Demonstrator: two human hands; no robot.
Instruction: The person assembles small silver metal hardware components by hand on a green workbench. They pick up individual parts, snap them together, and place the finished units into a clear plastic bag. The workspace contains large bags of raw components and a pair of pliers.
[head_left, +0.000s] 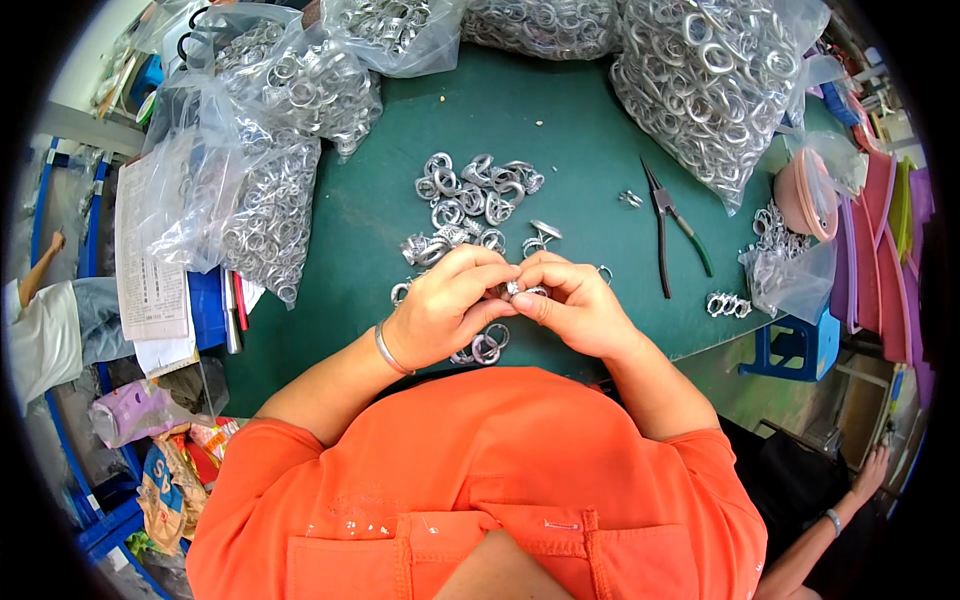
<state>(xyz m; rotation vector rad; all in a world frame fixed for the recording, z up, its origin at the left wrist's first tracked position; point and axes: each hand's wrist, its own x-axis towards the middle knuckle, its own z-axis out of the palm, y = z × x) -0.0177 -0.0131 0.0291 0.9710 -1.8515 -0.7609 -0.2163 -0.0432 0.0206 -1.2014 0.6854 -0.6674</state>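
My left hand [455, 300] and my right hand [578, 303] meet over the near part of the green table. Between their fingertips they pinch a small silvery metal ring [511, 288]; the fingers partly cover it. Just beyond my hands lies a loose pile of silvery rings [472, 190]. A few more rings [487, 346] rest on the table close to my body, below my hands. To the right of my right hand lie pliers [664, 215] with dark, thin jaws and green on one handle.
Clear bags full of rings stand at the left [270, 200], along the back [545, 25] and at the back right [705, 90]. A pink cup [806, 195] and a row of rings [728, 304] sit at the right edge. A blue stool [795, 345] stands below. Other people are on both sides.
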